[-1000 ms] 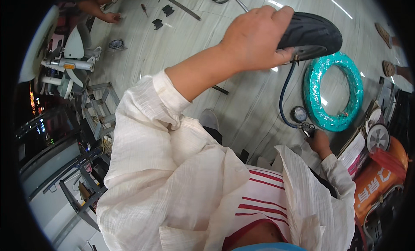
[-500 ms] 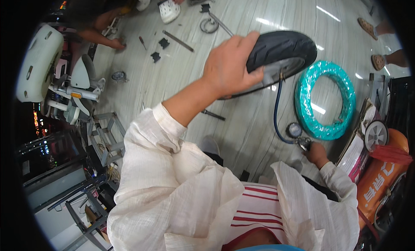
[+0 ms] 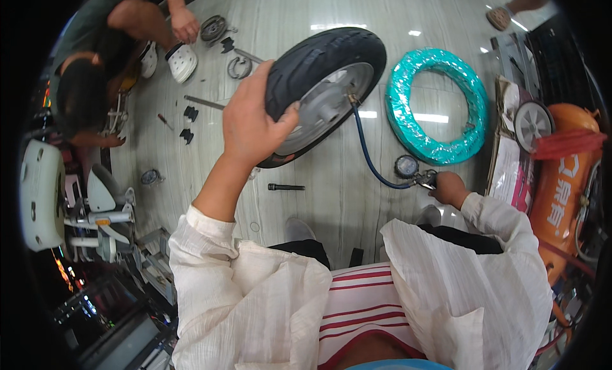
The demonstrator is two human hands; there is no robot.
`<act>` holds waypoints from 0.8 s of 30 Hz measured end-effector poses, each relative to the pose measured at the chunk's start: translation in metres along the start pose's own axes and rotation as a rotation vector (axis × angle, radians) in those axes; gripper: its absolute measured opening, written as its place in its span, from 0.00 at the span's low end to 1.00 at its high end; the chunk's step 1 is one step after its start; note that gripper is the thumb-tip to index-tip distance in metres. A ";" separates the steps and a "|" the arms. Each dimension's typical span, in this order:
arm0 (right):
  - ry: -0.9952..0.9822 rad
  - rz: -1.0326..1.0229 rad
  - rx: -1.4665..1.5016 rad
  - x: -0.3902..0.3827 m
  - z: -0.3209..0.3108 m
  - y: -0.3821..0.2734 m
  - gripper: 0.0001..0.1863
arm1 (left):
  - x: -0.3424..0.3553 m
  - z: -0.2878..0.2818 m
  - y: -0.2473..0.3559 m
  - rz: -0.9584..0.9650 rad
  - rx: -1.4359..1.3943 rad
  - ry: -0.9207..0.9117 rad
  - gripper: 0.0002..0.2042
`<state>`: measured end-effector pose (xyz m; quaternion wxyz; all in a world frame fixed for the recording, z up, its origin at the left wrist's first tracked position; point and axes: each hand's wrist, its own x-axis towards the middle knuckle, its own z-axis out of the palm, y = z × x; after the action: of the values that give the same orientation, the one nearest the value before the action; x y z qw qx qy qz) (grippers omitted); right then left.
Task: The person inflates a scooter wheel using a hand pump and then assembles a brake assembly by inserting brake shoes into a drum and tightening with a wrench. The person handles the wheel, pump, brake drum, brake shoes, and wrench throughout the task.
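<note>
My left hand grips the side of a black tyre on a silver rim, holding the wheel tilted. A dark blue hose runs from a brass fitting at the rim down to an inflator with a round gauge. My right hand is closed round the inflator's handle, its fingers partly hidden. A teal plastic-wrapped ring, like a rolled tyre, lies right of the wheel. A black rod-shaped tool lies on the floor below it.
A co-worker crouches at upper left among scattered metal parts and a screwdriver. White scooter bodywork crowds the left edge. An orange tank, wheeled, and cardboard line the right. Another person's foot is at upper right.
My left hand has moved the wheel leftward in the view and tilted it so more of the rim shows. The view has also shifted, showing more of the crouching co-worker.
</note>
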<state>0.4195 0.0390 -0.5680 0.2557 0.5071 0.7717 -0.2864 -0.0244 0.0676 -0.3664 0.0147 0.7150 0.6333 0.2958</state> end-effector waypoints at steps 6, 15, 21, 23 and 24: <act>-0.041 0.020 0.004 -0.002 -0.003 -0.004 0.17 | 0.002 -0.002 0.007 0.018 -0.003 -0.025 0.32; -0.060 0.022 -0.007 -0.003 -0.006 -0.009 0.17 | -0.001 -0.003 0.007 -0.028 -0.014 -0.064 0.31; -0.065 0.035 -0.013 -0.002 -0.005 -0.007 0.17 | -0.001 -0.003 0.009 -0.032 -0.030 -0.087 0.32; -0.071 0.043 -0.011 -0.002 -0.005 -0.007 0.18 | -0.001 -0.003 0.009 -0.028 -0.028 -0.087 0.32; -0.078 0.046 -0.012 -0.002 -0.005 -0.007 0.18 | 0.000 -0.003 0.009 -0.027 -0.023 -0.086 0.32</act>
<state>0.4127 0.0391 -0.5619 0.2949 0.5117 0.7510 -0.2953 -0.0178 0.0646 -0.3611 0.0540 0.7184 0.6381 0.2718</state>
